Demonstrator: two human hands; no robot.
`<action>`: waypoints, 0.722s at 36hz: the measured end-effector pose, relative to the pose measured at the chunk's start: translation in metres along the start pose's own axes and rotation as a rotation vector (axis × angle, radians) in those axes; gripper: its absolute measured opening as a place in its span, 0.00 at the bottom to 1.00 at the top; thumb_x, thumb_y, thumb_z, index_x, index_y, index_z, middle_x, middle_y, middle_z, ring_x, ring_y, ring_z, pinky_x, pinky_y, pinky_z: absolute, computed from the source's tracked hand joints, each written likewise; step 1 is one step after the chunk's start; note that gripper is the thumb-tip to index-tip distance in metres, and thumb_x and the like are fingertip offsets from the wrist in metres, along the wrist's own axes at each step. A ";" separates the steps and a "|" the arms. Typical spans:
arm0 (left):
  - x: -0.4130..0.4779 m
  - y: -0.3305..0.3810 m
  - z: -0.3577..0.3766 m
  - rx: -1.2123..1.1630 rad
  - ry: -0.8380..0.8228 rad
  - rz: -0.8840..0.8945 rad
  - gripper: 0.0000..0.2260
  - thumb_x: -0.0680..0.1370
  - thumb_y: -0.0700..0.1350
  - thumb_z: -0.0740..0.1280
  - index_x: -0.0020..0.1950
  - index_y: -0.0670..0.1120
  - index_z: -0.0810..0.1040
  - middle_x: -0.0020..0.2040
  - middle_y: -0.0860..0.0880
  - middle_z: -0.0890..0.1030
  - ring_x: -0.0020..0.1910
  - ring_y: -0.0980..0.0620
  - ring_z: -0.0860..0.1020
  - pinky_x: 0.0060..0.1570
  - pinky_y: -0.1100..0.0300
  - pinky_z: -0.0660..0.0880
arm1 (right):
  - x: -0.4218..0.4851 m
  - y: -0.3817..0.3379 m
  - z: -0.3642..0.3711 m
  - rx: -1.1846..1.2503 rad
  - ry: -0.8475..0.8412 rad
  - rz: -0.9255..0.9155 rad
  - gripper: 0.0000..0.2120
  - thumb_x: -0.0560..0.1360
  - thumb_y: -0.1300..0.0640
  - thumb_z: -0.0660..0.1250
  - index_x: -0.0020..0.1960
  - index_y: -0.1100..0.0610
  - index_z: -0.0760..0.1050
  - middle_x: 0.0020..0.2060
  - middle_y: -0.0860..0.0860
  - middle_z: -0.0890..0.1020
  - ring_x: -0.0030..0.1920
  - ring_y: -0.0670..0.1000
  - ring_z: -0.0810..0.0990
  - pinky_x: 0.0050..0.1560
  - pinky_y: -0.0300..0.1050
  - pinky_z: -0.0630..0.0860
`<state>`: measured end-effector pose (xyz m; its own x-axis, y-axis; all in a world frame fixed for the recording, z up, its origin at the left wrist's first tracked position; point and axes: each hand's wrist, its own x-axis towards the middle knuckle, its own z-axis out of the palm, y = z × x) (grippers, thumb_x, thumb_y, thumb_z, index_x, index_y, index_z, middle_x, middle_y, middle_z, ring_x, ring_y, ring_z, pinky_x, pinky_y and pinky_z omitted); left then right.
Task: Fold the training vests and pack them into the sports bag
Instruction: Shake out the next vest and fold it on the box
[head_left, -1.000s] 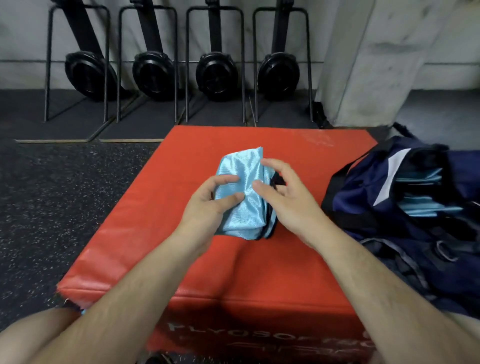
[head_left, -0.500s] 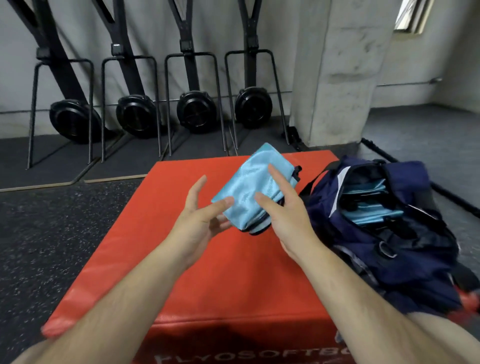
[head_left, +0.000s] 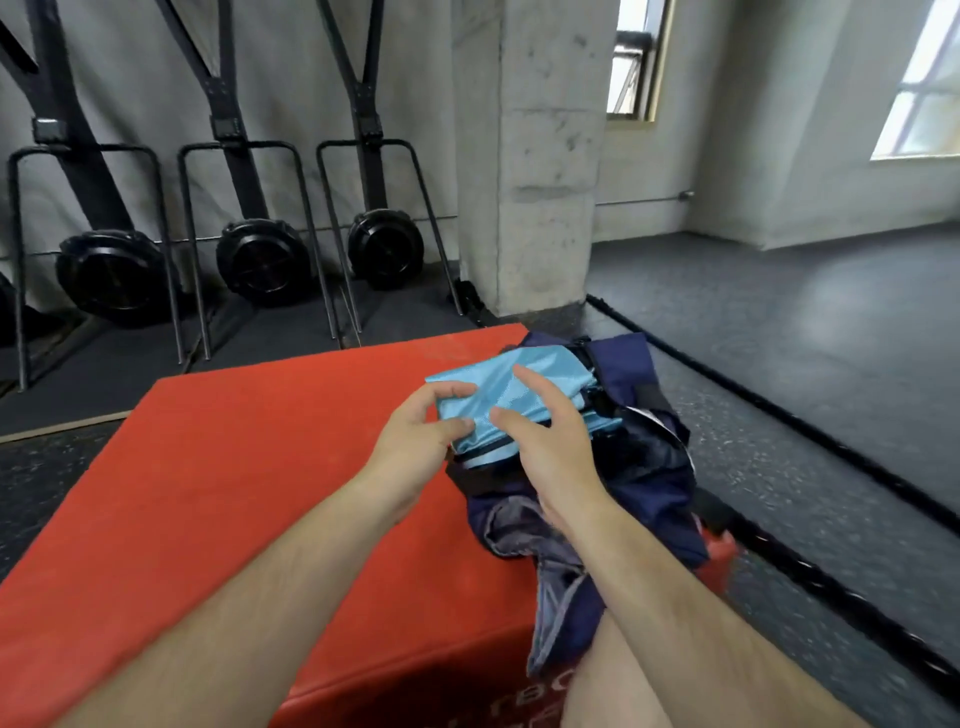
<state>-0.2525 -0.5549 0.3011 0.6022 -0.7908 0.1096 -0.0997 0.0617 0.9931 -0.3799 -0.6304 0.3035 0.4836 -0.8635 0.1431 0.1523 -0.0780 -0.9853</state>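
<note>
A folded light-blue training vest hangs just above the open mouth of the navy sports bag, which sits on the right side of the red soft box. My left hand pinches the vest's left edge between thumb and index finger. From the near side my right hand holds the vest, with thumb and index finger spread on top. Its other fingers are hidden under the cloth. More light-blue fabric shows inside the bag below the vest.
A concrete pillar stands behind the box. Black upright machines line the wall at the back left. A thick black rope runs along the floor to the right of the bag. My knee is at the bottom.
Both hands carried the folded vest rightward off the red box to above the bag's opening. My left hand, which had loosened, pinches its edge again. The view swung right.
</note>
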 end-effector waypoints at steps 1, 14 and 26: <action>0.004 0.000 0.010 0.006 -0.011 0.018 0.18 0.73 0.35 0.70 0.52 0.59 0.81 0.52 0.48 0.82 0.43 0.49 0.78 0.46 0.52 0.75 | 0.003 0.001 -0.008 -0.012 0.028 0.000 0.25 0.74 0.59 0.73 0.67 0.43 0.75 0.62 0.39 0.76 0.58 0.35 0.74 0.52 0.31 0.69; 0.062 -0.026 0.091 0.857 0.060 0.011 0.12 0.80 0.50 0.58 0.59 0.58 0.77 0.69 0.47 0.66 0.68 0.43 0.63 0.66 0.53 0.61 | 0.047 0.020 -0.076 -0.082 0.191 0.177 0.27 0.75 0.64 0.70 0.72 0.49 0.71 0.48 0.44 0.75 0.38 0.39 0.73 0.32 0.25 0.70; 0.082 -0.024 0.078 1.025 -0.095 0.198 0.25 0.71 0.32 0.59 0.68 0.42 0.70 0.61 0.42 0.73 0.60 0.39 0.72 0.58 0.51 0.70 | 0.089 0.039 -0.057 0.045 0.101 0.312 0.31 0.74 0.66 0.71 0.75 0.51 0.69 0.67 0.52 0.74 0.60 0.50 0.73 0.59 0.41 0.70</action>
<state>-0.2625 -0.6688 0.2829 0.4411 -0.8704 0.2186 -0.8399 -0.3146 0.4422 -0.3806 -0.7385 0.2725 0.4256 -0.8873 -0.1775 0.0494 0.2187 -0.9745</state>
